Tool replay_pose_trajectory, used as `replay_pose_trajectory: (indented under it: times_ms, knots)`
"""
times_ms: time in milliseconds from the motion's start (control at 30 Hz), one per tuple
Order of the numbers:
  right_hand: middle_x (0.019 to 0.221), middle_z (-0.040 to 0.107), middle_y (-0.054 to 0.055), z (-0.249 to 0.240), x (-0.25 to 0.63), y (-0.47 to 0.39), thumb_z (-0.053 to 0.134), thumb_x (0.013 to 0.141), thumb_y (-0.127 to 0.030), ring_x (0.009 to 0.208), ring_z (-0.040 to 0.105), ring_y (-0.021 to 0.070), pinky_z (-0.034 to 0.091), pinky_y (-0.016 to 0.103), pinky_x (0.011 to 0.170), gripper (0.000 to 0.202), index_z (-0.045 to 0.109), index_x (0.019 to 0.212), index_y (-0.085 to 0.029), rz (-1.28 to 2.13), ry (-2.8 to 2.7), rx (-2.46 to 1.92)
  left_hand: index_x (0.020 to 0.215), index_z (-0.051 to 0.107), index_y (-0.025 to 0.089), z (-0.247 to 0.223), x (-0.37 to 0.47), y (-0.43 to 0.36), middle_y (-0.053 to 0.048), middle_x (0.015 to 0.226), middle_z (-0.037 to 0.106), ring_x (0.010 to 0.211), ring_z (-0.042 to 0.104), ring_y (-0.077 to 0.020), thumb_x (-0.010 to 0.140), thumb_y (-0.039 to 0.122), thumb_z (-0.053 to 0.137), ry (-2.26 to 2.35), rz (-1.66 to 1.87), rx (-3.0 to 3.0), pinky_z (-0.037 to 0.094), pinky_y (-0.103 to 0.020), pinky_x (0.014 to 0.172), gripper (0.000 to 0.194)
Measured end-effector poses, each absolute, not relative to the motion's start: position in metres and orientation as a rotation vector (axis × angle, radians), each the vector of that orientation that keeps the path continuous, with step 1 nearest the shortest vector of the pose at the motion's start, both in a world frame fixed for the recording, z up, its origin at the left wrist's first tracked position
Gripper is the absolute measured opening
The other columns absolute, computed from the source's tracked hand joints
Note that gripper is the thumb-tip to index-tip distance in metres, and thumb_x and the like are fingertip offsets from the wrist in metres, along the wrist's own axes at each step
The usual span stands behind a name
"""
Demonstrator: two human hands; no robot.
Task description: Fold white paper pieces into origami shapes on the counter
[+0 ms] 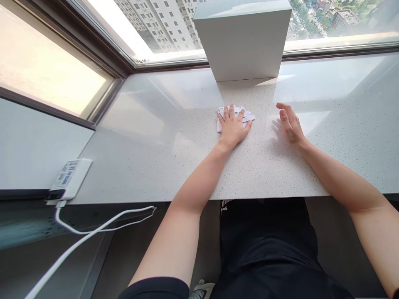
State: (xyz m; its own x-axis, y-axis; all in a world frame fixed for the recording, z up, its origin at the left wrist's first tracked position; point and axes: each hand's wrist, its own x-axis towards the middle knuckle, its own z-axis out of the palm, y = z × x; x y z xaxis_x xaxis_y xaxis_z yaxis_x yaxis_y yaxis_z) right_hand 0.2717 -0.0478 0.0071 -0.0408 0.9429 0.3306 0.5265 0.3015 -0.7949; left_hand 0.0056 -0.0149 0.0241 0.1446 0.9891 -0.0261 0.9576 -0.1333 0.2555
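Several white paper pieces (249, 118) lie in an overlapping pile on the speckled pale counter (187, 166). Spread flat on top of them is my left hand (233, 126), its fingers apart and pressing on the pile, so part of the paper is hidden. To the right of the pile, my right hand (290, 124) hovers a little above the counter, thumb and fingers loosely curved and apart, holding nothing. A shadow of its fingers falls on the surface beside it.
A large white box (246, 50) stands upright behind the papers, against the window. At the counter's left edge lies a white power bank (75, 178) with a white cable (71, 249) hanging from it. Dark window frames (109, 50) border the left and back.
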Motion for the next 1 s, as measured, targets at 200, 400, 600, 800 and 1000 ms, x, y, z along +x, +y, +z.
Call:
replay_pose_trajectory:
  times_ms: [200,400,600,800,1000]
  knots:
    - [0.173,0.079,0.015,0.008,0.286,-0.042,0.027,0.114,-0.106,0.162,0.071,0.0482,0.055,0.078,0.139,0.099,0.075,0.166,-0.036,0.569,-1.722,-1.376,0.19,0.054,0.028,0.027,-0.051,0.01,-0.019,0.209,0.03,0.197,0.015,-0.0528,0.115,0.071,0.054,2.172,0.249,1.953,0.009,-0.083,0.158,0.087]
    - [0.171,0.08,0.017,0.01,0.309,-0.029,0.024,0.113,-0.105,0.159,0.072,0.0498,0.054,0.078,0.14,0.103,0.076,0.166,-0.034,0.49,-1.794,-1.46,0.189,0.054,0.026,0.028,-0.117,0.022,-0.024,0.208,0.028,0.196,0.014,-0.0572,0.11,0.074,0.062,2.3,0.383,1.711,0.006,-0.088,0.155,0.093]
    - [0.175,0.075,0.021,0.002,0.346,-0.01,0.039,0.117,-0.09,0.171,0.059,0.0535,0.042,0.082,0.147,0.089,0.075,0.168,-0.027,0.391,-1.861,-1.603,0.188,0.055,0.029,0.029,-0.144,0.025,-0.022,0.208,0.031,0.197,0.013,-0.0541,0.112,0.075,0.059,2.415,0.459,1.57,0.005,-0.087,0.156,0.089]
    - [0.191,0.057,0.026,-0.004,0.358,-0.007,0.061,0.114,-0.075,0.183,0.043,0.0596,0.03,0.087,0.152,0.079,0.073,0.17,-0.02,0.431,-2.003,-1.773,0.189,0.051,0.018,0.034,-0.153,0.022,-0.027,0.209,0.023,0.198,0.01,-0.052,0.116,0.066,0.055,2.474,0.426,1.477,0.006,-0.085,0.157,0.087]
    - [0.194,0.053,0.029,-0.01,0.356,-0.005,0.061,0.114,-0.076,0.185,0.04,0.0602,0.025,0.088,0.153,0.082,0.071,0.173,-0.02,0.417,-2.031,-1.776,0.191,0.048,0.022,0.04,-0.15,0.016,-0.028,0.207,0.027,0.196,0.006,-0.0613,0.109,0.072,0.065,2.502,0.475,1.459,0.0,-0.097,0.151,0.096]
